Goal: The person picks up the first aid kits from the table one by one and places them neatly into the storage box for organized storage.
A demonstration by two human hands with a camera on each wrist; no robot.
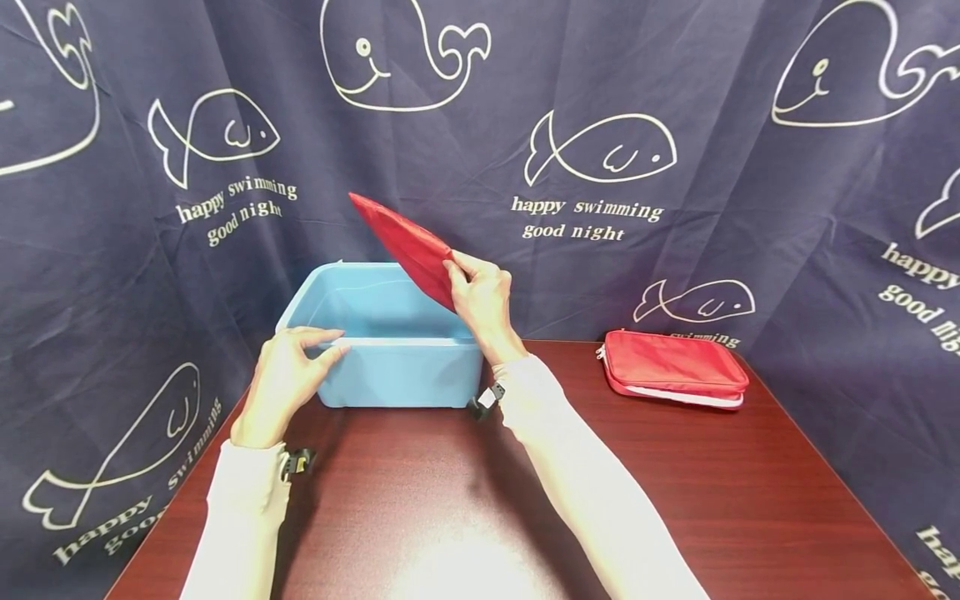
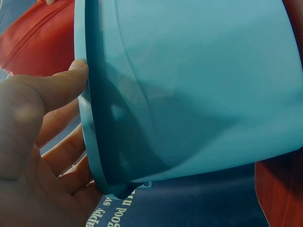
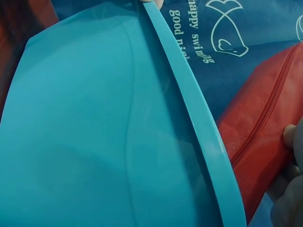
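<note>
A light blue plastic bin (image 1: 401,375) stands on the table by the curtain. My left hand (image 1: 288,375) grips its near rim toward the left corner; in the left wrist view the thumb (image 2: 78,71) presses the rim and the other fingers lie behind it. Above the bin's right part, my right hand (image 1: 483,296) pinches one end of a flat red zippered pouch (image 1: 408,246), which slants up to the left. The pouch's zipper (image 3: 265,120) shows in the right wrist view, where the bin wall (image 3: 94,123) hides part of the pouch.
A second red zippered case (image 1: 675,367) with a white edge lies at the table's right. Behind and at both sides hangs a dark blue curtain (image 1: 585,292) with white fish drawings. The dark red wooden table (image 1: 600,450) extends in front of the bin.
</note>
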